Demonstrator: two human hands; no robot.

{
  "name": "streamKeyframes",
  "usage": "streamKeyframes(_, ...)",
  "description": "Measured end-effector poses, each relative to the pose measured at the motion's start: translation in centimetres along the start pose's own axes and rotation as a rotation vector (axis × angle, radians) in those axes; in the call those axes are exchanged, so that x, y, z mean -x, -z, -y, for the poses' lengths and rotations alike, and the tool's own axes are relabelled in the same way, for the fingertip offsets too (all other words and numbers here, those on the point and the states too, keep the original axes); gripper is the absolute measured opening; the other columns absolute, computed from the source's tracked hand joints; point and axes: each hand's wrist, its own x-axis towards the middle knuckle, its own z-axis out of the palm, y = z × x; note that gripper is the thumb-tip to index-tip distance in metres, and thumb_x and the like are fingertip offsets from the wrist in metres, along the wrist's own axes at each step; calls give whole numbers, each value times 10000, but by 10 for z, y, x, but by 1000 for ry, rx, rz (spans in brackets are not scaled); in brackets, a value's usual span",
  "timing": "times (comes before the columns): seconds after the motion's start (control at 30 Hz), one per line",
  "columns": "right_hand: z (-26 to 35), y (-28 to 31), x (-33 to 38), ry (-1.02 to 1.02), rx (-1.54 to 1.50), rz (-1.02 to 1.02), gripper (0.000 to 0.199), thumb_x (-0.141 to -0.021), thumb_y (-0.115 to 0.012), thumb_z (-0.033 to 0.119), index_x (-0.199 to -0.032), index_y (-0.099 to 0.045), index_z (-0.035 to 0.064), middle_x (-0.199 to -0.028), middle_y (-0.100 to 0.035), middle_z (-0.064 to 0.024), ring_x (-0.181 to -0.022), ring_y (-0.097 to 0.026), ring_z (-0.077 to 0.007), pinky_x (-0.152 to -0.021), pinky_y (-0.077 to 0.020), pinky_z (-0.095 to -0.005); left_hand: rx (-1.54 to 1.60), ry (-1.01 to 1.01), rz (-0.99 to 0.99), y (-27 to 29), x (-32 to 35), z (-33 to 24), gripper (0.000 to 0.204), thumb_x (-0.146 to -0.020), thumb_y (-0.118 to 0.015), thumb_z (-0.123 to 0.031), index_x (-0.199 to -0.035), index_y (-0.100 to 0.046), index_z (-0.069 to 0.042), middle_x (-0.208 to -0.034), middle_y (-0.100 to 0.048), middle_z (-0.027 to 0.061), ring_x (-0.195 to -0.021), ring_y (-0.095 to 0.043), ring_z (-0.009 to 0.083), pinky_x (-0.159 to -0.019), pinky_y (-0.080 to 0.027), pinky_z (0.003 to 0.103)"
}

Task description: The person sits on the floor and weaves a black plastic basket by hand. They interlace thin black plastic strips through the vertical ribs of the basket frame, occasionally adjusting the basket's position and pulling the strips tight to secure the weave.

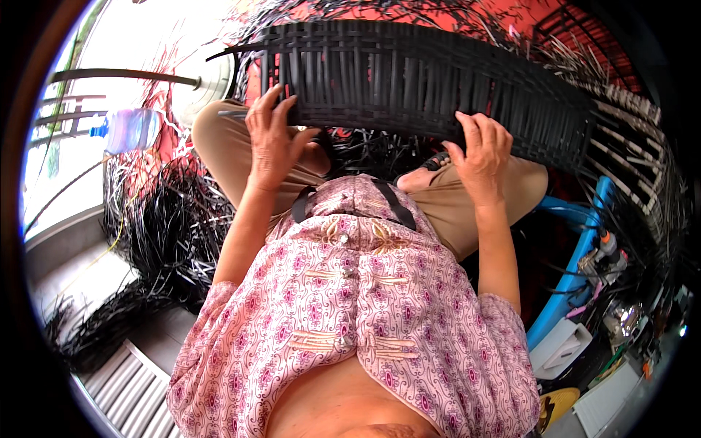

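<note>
A long, curved panel of black woven strips lies across in front of me, over my bent knees. At its left end, my left hand has its fingers spread, touching the near edge, with the thumb held apart. My right hand closes on the near rim right of the middle, its fingers over the weave and its thumb at the edge. A loose strip end sticks out at the panel's far left corner. The panel's underside is hidden.
Black strips lie heaped at the left, beside a blue-capped water bottle. A pale round base with a dark pole stands beyond. On the right are a blue plastic frame, several small tools and a woven rack.
</note>
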Motion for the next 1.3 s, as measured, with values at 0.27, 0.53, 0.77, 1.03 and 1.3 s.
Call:
streamKeyframes(0.27, 2, -7, 6, 17, 33, -40, 546, -641, -855, 156, -1149, -661, 206, -1067, -560, -2, -1045, -542, -227, -934, -405, -405, 158, -326, 147, -40, -11, -71, 589, -725, -794, -227, -1261, -601, -77, -1252, -548, 79, -1187, -499, 278, -1012, -385, 439)
streamKeyframes(0.53, 0, -5, 17, -63, -50, -55, 668, -649, -860, 138, -1264, -598, 134, -1221, -553, -56, -1147, -532, -259, -966, -412, -424, 213, -374, 144, -47, -15, -66, 491, -742, -762, -198, -1203, -630, -94, -1141, -563, 56, -1068, -528, 259, -936, -400, 413)
streamKeyframes(0.77, -44, 31, 38, -275, 83, -66, 688, -687, -834, 126, -1309, -541, 93, -1305, -519, -100, -1227, -498, -313, -1029, -400, -440, 151, -297, 147, -39, -14, -80, 439, -763, -739, -140, -1187, -657, -62, -1184, -606, 97, -1101, -536, 296, -979, -390, 427)
streamKeyframes(1.03, -78, 43, 59, -370, 125, 36, 597, -720, -815, 181, -1253, -565, 78, -1283, -543, -106, -1192, -521, -320, -1001, -425, -438, 114, -320, 150, -49, -12, -79, 461, -784, -747, -155, -1223, -632, -74, -1181, -595, 75, -1115, -534, 274, -992, -378, 422)
streamKeyframes(1.3, -106, 61, 56, -429, 236, 66, 780, -639, -876, 382, -1278, -552, 73, -1273, -529, -112, -1238, -485, -302, -1035, -388, -459, 106, -334, 162, -46, -11, -80, 452, -816, -740, -151, -1244, -617, -73, -1199, -575, 81, -1127, -521, 277, -996, -369, 426)
